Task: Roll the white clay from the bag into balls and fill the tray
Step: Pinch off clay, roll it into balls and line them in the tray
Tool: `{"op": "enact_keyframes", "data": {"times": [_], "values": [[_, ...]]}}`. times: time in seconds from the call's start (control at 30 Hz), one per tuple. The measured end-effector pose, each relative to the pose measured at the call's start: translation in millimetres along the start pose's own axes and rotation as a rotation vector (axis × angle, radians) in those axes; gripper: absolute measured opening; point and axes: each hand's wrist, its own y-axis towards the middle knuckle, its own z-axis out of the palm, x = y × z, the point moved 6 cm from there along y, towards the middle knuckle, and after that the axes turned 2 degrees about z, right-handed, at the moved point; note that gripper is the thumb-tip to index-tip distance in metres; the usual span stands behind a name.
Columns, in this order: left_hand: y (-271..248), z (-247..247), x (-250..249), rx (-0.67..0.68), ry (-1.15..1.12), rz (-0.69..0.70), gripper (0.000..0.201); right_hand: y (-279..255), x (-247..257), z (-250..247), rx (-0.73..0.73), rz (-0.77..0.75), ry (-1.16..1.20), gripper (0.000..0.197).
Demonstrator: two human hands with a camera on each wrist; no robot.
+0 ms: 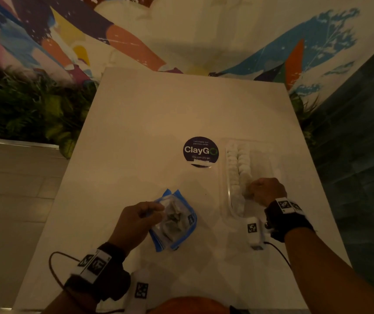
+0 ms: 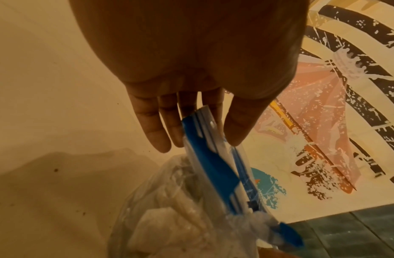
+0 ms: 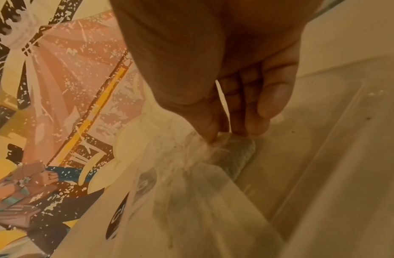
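Observation:
A clear zip bag (image 1: 177, 225) with a blue edge lies on the white table (image 1: 147, 121), lumps of white clay (image 2: 169, 225) inside it. My left hand (image 1: 156, 209) pinches the bag's (image 2: 213, 174) blue zip strip between thumb and fingers. To the right stands a clear plastic tray (image 1: 263, 159) with two rows of white clay balls (image 1: 238, 164) along its left side. My right hand (image 1: 249, 189) reaches into the tray (image 3: 313, 157). In the right wrist view its fingertips (image 3: 246, 129) pinch a clay ball (image 3: 238, 153) that sits at the near end of a row.
A round dark ClayGo sticker (image 1: 200, 151) lies on the table left of the tray. Green plants (image 1: 22, 105) stand off the table's left edge, a painted wall behind. The tray's right half holds no balls.

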Motion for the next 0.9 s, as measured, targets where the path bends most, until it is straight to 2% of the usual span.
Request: {"op": "enact_keyframes", "data": {"times": [0.13, 0.23, 0.27, 0.37, 0.43, 0.5, 0.57, 0.63, 0.67, 0.73, 0.83, 0.9], "values": [[-1.1, 1.9, -5.5, 0.02, 0.145, 0.09, 0.015, -1.1, -3.1, -4.9, 0.014, 0.004, -0.018, 0.026], [-3.5, 1.9, -12.8, 0.013, 0.268, 0.199, 0.016, -10.8, -0.3, -22.5, -0.081, -0.005, -0.03, 0.032], [-5.0, 2.5, -17.1, 0.017, 0.309, 0.225, 0.009, -16.7, 4.7, -31.3, -0.136, -0.021, -0.011, 0.032], [-7.8, 5.1, -22.4, 0.032, 0.378, 0.227, 0.011, -47.7, 38.9, -58.8, -0.31, -0.164, 0.077, 0.025], [-7.9, 10.5, -23.6, 0.061, 0.475, 0.198, 0.009, -79.6, 74.1, -61.6, -0.339, -0.345, 0.165, 0.018], [-7.3, 15.4, -23.1, 0.072, 0.603, 0.154, 0.01, -117.6, 113.0, -42.6, -0.205, -0.565, 0.246, 0.014], [-6.3, 17.4, -24.0, 0.052, 0.627, 0.137, 0.016, -153.2, 145.0, 0.2, 0.074, -0.758, 0.207, 0.017], [-5.1, 19.1, -23.2, 0.085, 0.656, 0.147, 0.033, -176.9, 157.9, 55.4, 0.315, -0.866, -0.062, 0.023], [-5.0, 20.1, -22.5, 0.111, 0.678, 0.138, 0.039, -182.4, 157.4, 77.7, 0.381, -0.883, -0.206, 0.023], [-5.7, 19.7, -23.5, 0.139, 0.731, 0.116, 0.037, -183.2, 151.8, 102.0, 0.423, -0.859, -0.33, 0.025], [-8.2, 16.0, -25.7, 0.134, 0.75, 0.075, 0.031, -174.4, 142.5, 112.8, 0.418, -0.824, -0.411, 0.037], [-7.8, 14.3, -21.0, 0.128, 0.766, 0.058, 0.032, -165.5, 138.2, 114.0, 0.392, -0.784, -0.472, 0.033]]}}
